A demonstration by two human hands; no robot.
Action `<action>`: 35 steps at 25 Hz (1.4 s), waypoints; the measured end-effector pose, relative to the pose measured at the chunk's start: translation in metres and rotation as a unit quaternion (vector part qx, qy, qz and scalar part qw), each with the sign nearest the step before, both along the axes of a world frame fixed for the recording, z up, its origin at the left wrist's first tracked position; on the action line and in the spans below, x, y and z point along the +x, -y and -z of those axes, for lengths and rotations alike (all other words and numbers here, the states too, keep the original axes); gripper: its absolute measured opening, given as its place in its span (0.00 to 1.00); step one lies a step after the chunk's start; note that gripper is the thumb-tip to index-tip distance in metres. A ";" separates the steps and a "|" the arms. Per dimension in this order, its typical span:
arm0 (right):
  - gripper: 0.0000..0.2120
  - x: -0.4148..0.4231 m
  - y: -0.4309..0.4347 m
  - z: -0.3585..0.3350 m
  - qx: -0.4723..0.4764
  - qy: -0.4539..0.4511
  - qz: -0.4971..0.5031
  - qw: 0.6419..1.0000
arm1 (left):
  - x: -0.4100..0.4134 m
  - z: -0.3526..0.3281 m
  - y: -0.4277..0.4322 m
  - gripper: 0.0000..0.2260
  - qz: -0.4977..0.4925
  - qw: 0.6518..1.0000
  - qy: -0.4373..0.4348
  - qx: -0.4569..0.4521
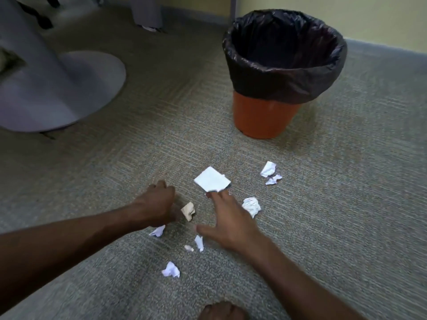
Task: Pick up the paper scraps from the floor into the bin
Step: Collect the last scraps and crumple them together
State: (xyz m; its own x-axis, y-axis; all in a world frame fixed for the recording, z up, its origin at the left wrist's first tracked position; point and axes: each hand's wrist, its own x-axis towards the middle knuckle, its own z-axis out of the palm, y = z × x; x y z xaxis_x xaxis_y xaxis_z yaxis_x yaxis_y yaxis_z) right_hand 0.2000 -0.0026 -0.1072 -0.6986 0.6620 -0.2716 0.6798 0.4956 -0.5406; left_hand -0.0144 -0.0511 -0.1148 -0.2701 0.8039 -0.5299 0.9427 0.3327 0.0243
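Observation:
An orange bin (265, 116) lined with a black bag stands on the carpet at the upper right. Several paper scraps lie in front of me. My left hand (159, 202) is curled, and a brown crumpled scrap (188, 211) sits at its thumb side, seemingly pinched. A small white scrap (158, 230) lies just under that hand. My right hand (228, 220) is spread, its fingertips touching the near edge of a flat white paper (211, 179). Beside it lies a crumpled white ball (251, 206). Further scraps lie at the right (269, 169) and nearer me (171, 270), (199, 242).
A grey round pedestal base (69, 93) of a table or chair stands at the left. The yellow wall (369, 17) runs behind the bin. My knee (219, 311) shows at the bottom edge. Grey carpet stretches to the right of the scraps.

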 end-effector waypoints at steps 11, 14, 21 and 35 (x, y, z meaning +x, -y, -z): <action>0.12 -0.015 0.062 0.087 0.139 -0.053 -0.427 0.892 | -0.019 0.053 0.052 0.17 -0.066 0.994 0.089 -0.003; 0.08 -0.009 0.036 0.086 0.136 -0.045 -0.406 0.903 | -0.013 0.057 0.051 0.06 -0.067 0.990 0.124 0.033; 0.05 0.007 -0.026 0.079 0.199 0.011 -0.317 0.927 | 0.025 0.062 0.022 0.16 -0.149 0.953 0.219 0.149; 0.48 0.070 -0.179 0.054 -0.021 0.146 0.141 0.979 | 0.034 0.032 -0.075 0.71 -0.095 0.981 0.164 -0.030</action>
State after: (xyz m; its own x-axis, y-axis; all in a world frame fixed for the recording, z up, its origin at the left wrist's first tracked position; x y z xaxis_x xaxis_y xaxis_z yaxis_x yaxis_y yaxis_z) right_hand 0.2699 0.1767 -0.1608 -0.3785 0.8015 -0.4630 0.9149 0.2481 -0.3186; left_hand 0.0191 0.0235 -0.1465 -0.2178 0.7203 -0.6586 0.8085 0.5112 0.2916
